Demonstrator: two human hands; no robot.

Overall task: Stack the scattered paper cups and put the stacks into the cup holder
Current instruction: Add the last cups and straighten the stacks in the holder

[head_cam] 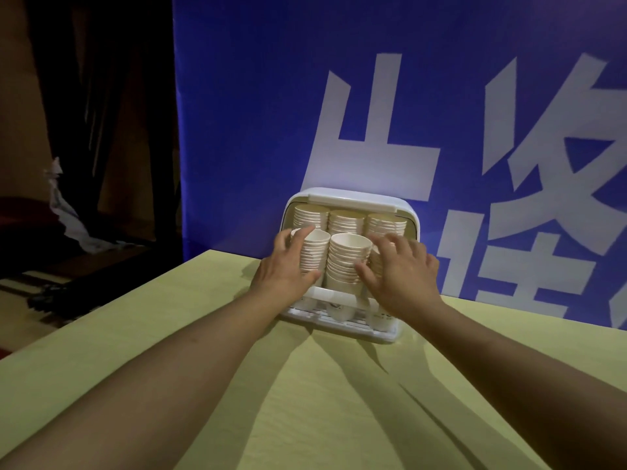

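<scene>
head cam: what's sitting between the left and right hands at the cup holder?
In the head view, the front middle cup stack stands between the left hand and right hand, inside the cup holder.

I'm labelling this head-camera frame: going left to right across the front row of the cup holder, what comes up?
left hand → front left cup stack → front middle cup stack → right hand, which covers the front right stack.
</scene>
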